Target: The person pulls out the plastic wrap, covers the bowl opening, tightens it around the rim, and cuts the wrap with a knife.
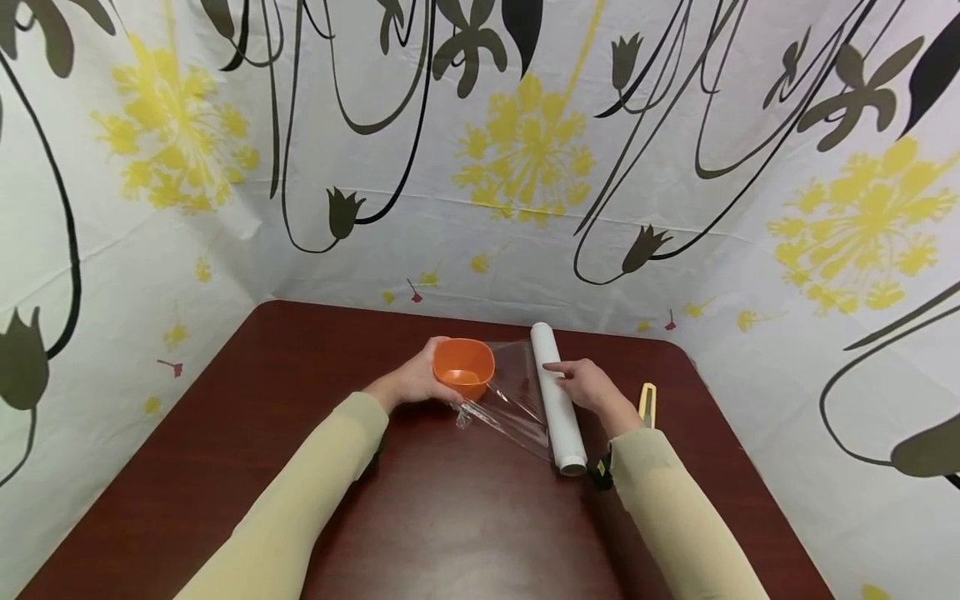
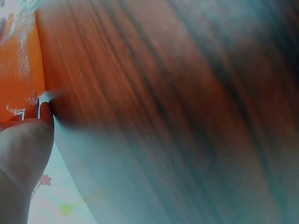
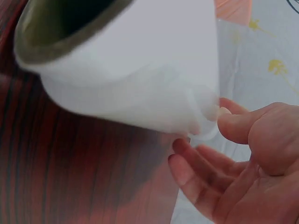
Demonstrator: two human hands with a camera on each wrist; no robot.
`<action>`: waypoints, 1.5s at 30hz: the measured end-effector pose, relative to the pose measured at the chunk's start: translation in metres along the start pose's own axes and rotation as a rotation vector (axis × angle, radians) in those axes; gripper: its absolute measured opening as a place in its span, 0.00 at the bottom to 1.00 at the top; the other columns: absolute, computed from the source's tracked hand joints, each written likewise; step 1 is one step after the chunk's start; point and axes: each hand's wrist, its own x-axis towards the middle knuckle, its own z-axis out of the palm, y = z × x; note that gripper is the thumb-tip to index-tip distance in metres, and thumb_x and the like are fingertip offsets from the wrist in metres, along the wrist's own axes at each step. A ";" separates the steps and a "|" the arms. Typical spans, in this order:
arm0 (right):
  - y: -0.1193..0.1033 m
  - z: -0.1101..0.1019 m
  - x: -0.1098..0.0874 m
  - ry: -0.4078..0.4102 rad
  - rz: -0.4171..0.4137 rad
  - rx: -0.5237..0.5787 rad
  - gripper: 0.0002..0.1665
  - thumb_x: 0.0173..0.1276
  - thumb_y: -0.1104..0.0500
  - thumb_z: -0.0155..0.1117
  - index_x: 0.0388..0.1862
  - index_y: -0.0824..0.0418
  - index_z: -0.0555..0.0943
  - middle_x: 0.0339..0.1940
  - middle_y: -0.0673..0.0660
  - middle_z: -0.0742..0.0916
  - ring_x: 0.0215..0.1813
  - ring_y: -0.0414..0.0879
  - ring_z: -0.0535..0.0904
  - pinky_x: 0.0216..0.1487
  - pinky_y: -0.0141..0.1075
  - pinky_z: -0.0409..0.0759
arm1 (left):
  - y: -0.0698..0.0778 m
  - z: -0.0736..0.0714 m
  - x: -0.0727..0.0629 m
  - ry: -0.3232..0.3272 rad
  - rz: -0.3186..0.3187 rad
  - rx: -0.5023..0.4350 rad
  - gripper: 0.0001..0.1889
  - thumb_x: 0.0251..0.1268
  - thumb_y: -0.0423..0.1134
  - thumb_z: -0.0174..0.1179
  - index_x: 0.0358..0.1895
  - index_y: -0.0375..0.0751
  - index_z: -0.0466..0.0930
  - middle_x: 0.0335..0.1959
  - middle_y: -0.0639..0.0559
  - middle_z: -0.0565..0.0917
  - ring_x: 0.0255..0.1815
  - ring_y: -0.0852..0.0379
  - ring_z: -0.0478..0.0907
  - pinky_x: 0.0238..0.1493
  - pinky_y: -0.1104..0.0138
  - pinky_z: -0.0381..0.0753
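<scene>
In the head view an orange bowl (image 1: 463,367) is tilted at the table's far middle, and my left hand (image 1: 412,377) grips its left side. Clear plastic wrap clings to the bowl in the left wrist view and stretches as a wrinkled sheet (image 1: 517,400) to a white roll of plastic wrap (image 1: 557,404) on the right. My right hand (image 1: 592,387) reaches over the roll from the right, index finger extended onto it. In the right wrist view, thumb and fingertips touch the roll's side, while the other fingers are loosely bent below.
A yellow-handled cutter (image 1: 648,404) lies on the dark red-brown table (image 1: 450,517), right of the roll and partly behind the right forearm. Patterned white sheeting (image 1: 420,267) with flowers surrounds the table at the back and sides.
</scene>
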 end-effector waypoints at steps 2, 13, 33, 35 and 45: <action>0.003 -0.001 0.000 0.027 -0.051 -0.039 0.25 0.83 0.68 0.56 0.72 0.56 0.86 0.58 0.72 0.86 0.46 0.55 0.80 0.45 0.41 0.76 | 0.000 0.000 0.000 -0.002 -0.001 -0.004 0.63 0.52 0.36 0.88 0.85 0.44 0.49 0.77 0.38 0.72 0.74 0.40 0.74 0.76 0.49 0.78; 0.009 -0.003 0.000 -0.053 0.091 0.100 0.22 0.87 0.55 0.57 0.72 0.50 0.86 0.48 0.65 0.87 0.40 0.47 0.74 0.43 0.41 0.77 | -0.003 -0.002 0.001 -0.012 0.012 -0.007 0.62 0.54 0.37 0.87 0.85 0.44 0.49 0.77 0.38 0.72 0.74 0.40 0.74 0.75 0.50 0.79; 0.010 -0.009 -0.008 -0.070 0.114 0.132 0.22 0.86 0.57 0.60 0.74 0.53 0.84 0.78 0.72 0.78 0.71 0.64 0.81 0.62 0.54 0.86 | -0.005 -0.003 0.004 -0.005 0.006 -0.003 0.65 0.50 0.36 0.88 0.85 0.45 0.49 0.77 0.39 0.72 0.74 0.40 0.74 0.77 0.49 0.78; 0.011 -0.010 -0.009 -0.074 0.121 0.125 0.22 0.87 0.56 0.59 0.74 0.53 0.84 0.79 0.73 0.78 0.72 0.64 0.81 0.63 0.55 0.86 | -0.005 -0.003 0.003 -0.007 0.010 -0.005 0.64 0.50 0.36 0.88 0.85 0.45 0.49 0.77 0.38 0.72 0.74 0.40 0.74 0.77 0.49 0.77; 0.021 -0.010 -0.011 -0.062 0.155 0.140 0.28 0.80 0.45 0.71 0.75 0.48 0.84 0.80 0.71 0.77 0.76 0.66 0.77 0.67 0.57 0.84 | -0.003 -0.003 0.001 -0.013 0.009 -0.006 0.64 0.50 0.36 0.88 0.85 0.45 0.48 0.78 0.39 0.71 0.74 0.40 0.74 0.77 0.48 0.77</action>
